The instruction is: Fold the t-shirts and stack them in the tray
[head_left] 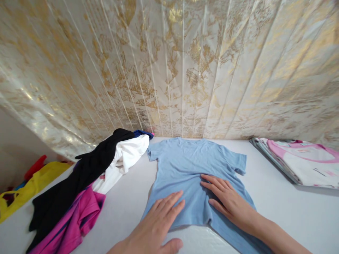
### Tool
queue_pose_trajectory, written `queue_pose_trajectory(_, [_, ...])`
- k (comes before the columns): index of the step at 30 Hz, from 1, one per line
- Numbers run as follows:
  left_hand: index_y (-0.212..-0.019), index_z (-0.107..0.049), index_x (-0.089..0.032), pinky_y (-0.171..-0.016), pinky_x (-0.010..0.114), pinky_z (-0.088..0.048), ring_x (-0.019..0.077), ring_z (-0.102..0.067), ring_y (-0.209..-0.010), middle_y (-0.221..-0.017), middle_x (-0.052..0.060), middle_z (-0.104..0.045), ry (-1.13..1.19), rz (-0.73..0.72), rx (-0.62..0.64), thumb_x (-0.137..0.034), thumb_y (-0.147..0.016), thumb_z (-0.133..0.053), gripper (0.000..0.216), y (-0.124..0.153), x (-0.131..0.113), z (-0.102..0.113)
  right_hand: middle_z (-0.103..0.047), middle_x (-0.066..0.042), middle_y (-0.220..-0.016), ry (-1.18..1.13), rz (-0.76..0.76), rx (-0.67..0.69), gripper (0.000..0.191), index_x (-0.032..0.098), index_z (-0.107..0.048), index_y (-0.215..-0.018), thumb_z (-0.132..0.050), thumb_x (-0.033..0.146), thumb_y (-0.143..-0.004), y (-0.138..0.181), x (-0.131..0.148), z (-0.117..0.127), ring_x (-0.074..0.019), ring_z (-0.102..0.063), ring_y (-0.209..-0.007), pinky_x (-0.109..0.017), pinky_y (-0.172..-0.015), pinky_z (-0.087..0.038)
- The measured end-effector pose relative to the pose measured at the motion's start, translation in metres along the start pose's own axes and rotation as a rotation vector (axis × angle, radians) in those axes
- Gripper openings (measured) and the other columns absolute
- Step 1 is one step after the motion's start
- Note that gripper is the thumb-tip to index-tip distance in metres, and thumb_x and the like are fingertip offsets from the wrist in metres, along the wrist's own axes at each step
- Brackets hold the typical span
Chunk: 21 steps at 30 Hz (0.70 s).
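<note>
A light blue short-sleeved T-shirt (182,169) lies spread on the white table, its neck end toward the curtain. Wrinkles run across its middle, and the lower right part of the hem stretches toward me. My right hand (225,197) rests flat on the right side of the shirt, fingers extended and pointing left. Over the lower left part is my left hand (159,218), fingers stretched out and thumb apart. Whether the left palm presses on the cloth or hovers just above, I cannot tell. Neither hand grips anything.
To the left lies a loose heap with a black garment (97,162), a white garment (129,151) and a pink garment (79,215). A yellow bag (39,180) is beyond the table's left edge. Folded clothes (304,162) are stacked at right. A gold-patterned curtain (182,70) hangs behind.
</note>
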<state>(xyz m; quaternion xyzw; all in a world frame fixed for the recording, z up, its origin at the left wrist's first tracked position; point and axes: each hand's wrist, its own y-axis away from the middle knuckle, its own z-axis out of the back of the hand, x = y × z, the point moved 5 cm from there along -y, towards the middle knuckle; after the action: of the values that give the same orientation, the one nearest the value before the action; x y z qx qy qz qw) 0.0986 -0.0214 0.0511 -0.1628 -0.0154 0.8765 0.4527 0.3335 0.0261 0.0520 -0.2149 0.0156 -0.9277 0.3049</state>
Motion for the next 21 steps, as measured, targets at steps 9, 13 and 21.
queue_pose_trajectory(9, [-0.150, -0.024, -0.021, -0.105, 0.033, -0.031, 0.0240, -0.027, -0.141, -0.154, 0.008, -0.032, -0.285, -0.081, -0.010, -0.057, -0.097, -0.038, 0.065, 0.031, 0.002, 0.004, -0.030, -0.007, -0.156, -0.043, 0.124, 0.200, 0.057, 0.031, -0.031, -0.148, -0.049, 0.039, -0.095, 0.032, 0.024, 0.007, -0.0277, -0.028, -0.142, -0.052, -0.112, -0.030])
queue_pose_trajectory(13, [-0.139, -0.041, -0.022, -0.107, 0.031, -0.028, 0.0198, -0.030, -0.139, -0.151, 0.004, -0.037, -0.247, -0.058, 0.018, -0.042, -0.101, -0.037, 0.043, 0.019, -0.015, 0.016, -0.055, -0.009, -0.135, -0.162, 0.048, 0.181, 0.041, 0.029, -0.046, -0.137, -0.045, 0.033, -0.096, 0.033, 0.015, 0.025, -0.0234, -0.049, -0.126, -0.044, -0.105, -0.041])
queue_pose_trajectory(21, [-0.123, -0.052, -0.022, -0.093, 0.027, -0.038, 0.0146, -0.040, -0.131, -0.142, -0.002, -0.050, -0.193, -0.433, 0.044, -0.029, -0.106, -0.024, 0.034, -0.065, -0.064, -0.014, -0.064, -0.010, -0.121, -0.166, -0.086, -0.085, 0.032, 0.023, -0.057, -0.123, -0.045, 0.031, -0.094, 0.002, -0.014, 0.049, -0.0249, -0.057, -0.113, -0.043, -0.099, -0.043])
